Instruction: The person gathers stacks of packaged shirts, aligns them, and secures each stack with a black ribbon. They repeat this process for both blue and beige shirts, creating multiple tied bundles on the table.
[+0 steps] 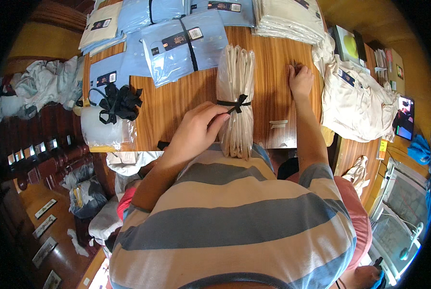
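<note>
at the near edge of the surface (273, 86), the cream bundle (235, 130) sits between left hand (201, 123), pinching its black band (224, 102), and right hand (302, 80), half-curled near the right edge, hold unclear.

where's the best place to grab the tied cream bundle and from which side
The cream bundle is probably best gripped around its middle, beside the black tie, coming from the right: it is long, narrow and cinched there, and its right flank is free, facing the right hand, while the left hand is at the knot.
</note>
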